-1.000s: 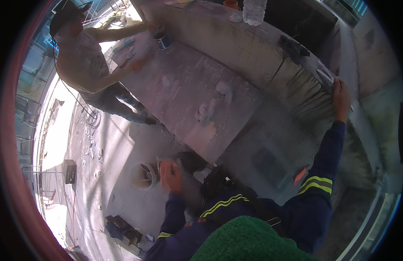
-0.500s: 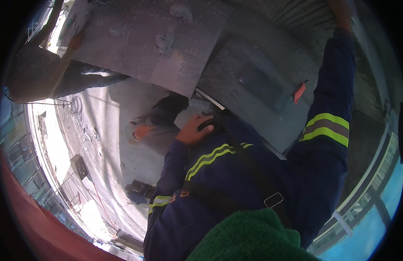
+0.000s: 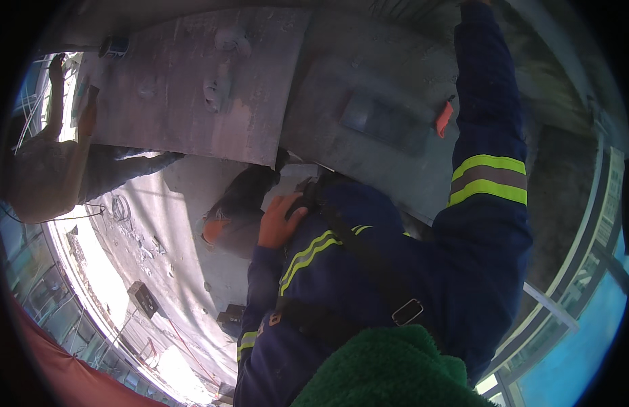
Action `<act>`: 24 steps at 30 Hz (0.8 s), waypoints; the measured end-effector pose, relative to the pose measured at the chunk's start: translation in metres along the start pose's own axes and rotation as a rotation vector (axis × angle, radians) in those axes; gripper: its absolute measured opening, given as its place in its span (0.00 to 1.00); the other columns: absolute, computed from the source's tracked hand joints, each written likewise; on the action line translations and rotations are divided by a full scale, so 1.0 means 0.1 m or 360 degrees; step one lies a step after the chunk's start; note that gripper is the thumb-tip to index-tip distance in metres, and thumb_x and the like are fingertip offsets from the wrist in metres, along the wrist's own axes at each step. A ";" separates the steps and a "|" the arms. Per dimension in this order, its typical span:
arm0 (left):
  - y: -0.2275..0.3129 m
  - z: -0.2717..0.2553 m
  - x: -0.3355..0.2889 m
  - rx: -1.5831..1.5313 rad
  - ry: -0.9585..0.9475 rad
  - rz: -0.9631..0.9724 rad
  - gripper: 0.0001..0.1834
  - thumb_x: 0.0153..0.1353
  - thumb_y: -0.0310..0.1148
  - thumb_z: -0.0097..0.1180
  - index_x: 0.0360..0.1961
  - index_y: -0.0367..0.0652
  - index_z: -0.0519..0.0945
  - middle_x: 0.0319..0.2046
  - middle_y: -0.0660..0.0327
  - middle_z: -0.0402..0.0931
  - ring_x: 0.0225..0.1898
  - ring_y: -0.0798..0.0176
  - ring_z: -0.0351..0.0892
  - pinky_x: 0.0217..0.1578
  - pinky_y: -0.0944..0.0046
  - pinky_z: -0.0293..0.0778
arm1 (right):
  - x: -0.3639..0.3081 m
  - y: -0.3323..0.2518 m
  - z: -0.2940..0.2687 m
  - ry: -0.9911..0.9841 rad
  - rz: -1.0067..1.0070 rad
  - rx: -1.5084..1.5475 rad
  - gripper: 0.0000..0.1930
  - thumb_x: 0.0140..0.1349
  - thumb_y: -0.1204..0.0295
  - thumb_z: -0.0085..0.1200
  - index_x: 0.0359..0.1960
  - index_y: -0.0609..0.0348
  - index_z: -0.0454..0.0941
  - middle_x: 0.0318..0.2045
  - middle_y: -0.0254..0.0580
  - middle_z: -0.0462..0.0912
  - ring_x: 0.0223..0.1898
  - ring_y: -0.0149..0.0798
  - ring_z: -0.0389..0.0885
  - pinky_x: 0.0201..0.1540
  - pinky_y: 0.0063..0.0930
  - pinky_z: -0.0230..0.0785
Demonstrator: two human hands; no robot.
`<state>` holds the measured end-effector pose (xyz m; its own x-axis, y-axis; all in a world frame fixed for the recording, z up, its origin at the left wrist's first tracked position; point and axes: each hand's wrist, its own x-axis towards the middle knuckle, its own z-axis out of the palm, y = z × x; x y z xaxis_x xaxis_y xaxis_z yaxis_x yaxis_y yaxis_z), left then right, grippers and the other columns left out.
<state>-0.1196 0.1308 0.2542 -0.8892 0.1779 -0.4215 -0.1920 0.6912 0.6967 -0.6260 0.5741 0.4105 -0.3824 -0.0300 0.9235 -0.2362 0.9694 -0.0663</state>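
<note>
1. A second ago your left hand (image 3: pixel 277 224) was out near the floor bucket; now it is in at your waist, its fingers just beside the black item (image 3: pixel 313 192) there.
2. Your right hand (image 3: pixel 474 2), earlier in full view on a pale flat tool, is now a sliver at the top edge; you cannot tell how its fingers stand or what they hold.
3. On your left hand, thumb and fingers are apart and slightly bent; contact with the black item is unclear.
4. Beyond your left fingers, the table (image 3: pixel 182 125) juts a corner toward them, carrying grey lumps (image 3: pixel 217 93) and, at its far left end, a small dark bucket (image 3: pixel 113 46).
5. Right of those fingers and farther out, a dark flat slab (image 3: pixel 360 112) and an orange-red item (image 3: pixel 444 119) lie near your right sleeve (image 3: pixel 487 102).
6. Well left of them, a co-worker (image 3: pixel 43 176) reaches toward the table.
7. The black item looks dark and lumpy, its outline lost against your blue clothing.
</note>
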 end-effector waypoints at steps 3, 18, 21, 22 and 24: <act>0.05 -0.01 0.02 0.0126 0.0073 0.0045 0.23 0.71 0.44 0.65 0.63 0.50 0.83 0.49 0.49 0.82 0.50 0.38 0.84 0.50 0.46 0.79 | -0.74 -0.45 -0.56 -0.0187 0.0146 0.0406 0.29 0.70 0.55 0.66 0.65 0.60 0.78 0.62 0.60 0.80 0.64 0.61 0.78 0.65 0.55 0.71; 0.45 -1.68 -1.08 0.0238 -0.0110 -0.0636 0.18 0.71 0.36 0.65 0.56 0.39 0.82 0.39 0.44 0.89 0.40 0.44 0.92 0.40 0.48 0.82 | -3.61 -1.17 -2.19 -0.1974 0.0428 0.0520 0.55 0.46 0.50 0.81 0.79 0.29 0.66 0.77 0.45 0.66 0.79 0.54 0.62 0.76 0.69 0.52; 0.16 -1.41 -1.29 0.0195 -0.0515 -0.0750 0.21 0.63 0.32 0.73 0.50 0.38 0.74 0.35 0.45 0.88 0.33 0.47 0.92 0.32 0.49 0.83 | -3.64 -1.19 -2.16 -0.1931 0.0426 0.0558 0.55 0.45 0.51 0.82 0.79 0.30 0.67 0.76 0.44 0.67 0.79 0.53 0.62 0.77 0.66 0.52; -0.01 -1.19 -1.32 0.0211 -0.0668 -0.0849 0.22 0.61 0.31 0.73 0.47 0.39 0.72 0.37 0.44 0.88 0.39 0.42 0.91 0.39 0.46 0.81 | -3.65 -1.20 -2.16 -0.1991 0.0433 0.0528 0.55 0.45 0.51 0.81 0.79 0.30 0.67 0.76 0.44 0.67 0.79 0.53 0.62 0.77 0.65 0.51; -0.36 -0.85 -1.39 0.0347 -0.0707 -0.0728 0.23 0.58 0.31 0.74 0.45 0.39 0.70 0.39 0.42 0.87 0.48 0.36 0.89 0.46 0.42 0.80 | -3.64 -1.19 -2.17 -0.1986 0.0444 0.0501 0.55 0.46 0.51 0.81 0.79 0.30 0.67 0.77 0.45 0.67 0.79 0.52 0.62 0.77 0.63 0.50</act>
<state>-0.0243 0.0216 0.3378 -0.4743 0.0725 -0.8773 -0.3788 0.8828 0.2778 -0.2653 0.5226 0.1645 -0.9740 -0.2071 -0.0916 -0.1474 0.8869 -0.4378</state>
